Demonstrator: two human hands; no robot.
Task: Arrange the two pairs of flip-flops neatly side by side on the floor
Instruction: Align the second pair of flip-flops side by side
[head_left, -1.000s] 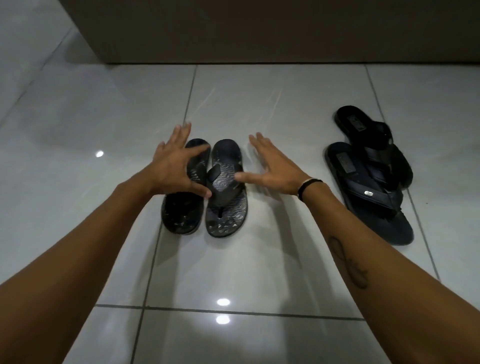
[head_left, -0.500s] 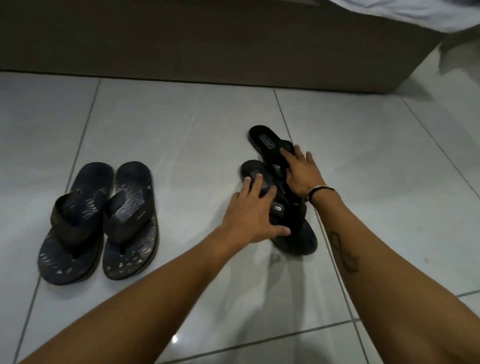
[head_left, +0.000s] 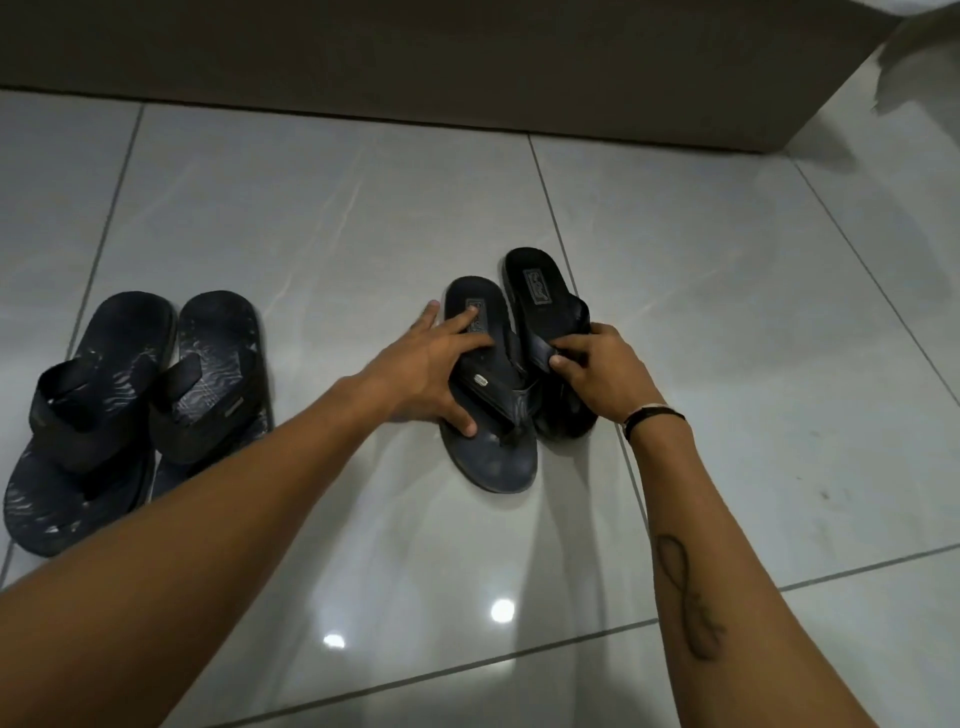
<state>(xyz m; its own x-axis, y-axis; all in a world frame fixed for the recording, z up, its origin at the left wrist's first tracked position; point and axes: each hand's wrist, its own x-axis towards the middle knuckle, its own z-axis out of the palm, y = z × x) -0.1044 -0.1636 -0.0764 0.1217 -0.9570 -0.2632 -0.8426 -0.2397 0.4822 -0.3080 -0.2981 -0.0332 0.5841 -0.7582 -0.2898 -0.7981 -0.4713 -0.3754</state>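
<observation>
A dark patterned pair of flip-flops (head_left: 140, 410) lies side by side on the floor at the left, soles touching. In the middle, two black flip-flops with small logo patches sit close together. My left hand (head_left: 431, 369) rests spread over the nearer black flip-flop (head_left: 493, 452), fingers on its footbed and thumb at its edge. My right hand (head_left: 597, 374) grips the strap of the farther black flip-flop (head_left: 540, 286), which sits slightly ahead of the other and leans against it.
Glossy grey floor tiles (head_left: 337, 223) with thin grout lines spread all around. A dark wall or furniture base (head_left: 467, 57) runs along the far side and ends in a corner at the upper right. White cloth shows at the top right corner.
My hands left the patterned pair and went right to the black pair. The right hand closed on the farther flip-flop's strap and swung it off the nearer one, roughly beside it.
</observation>
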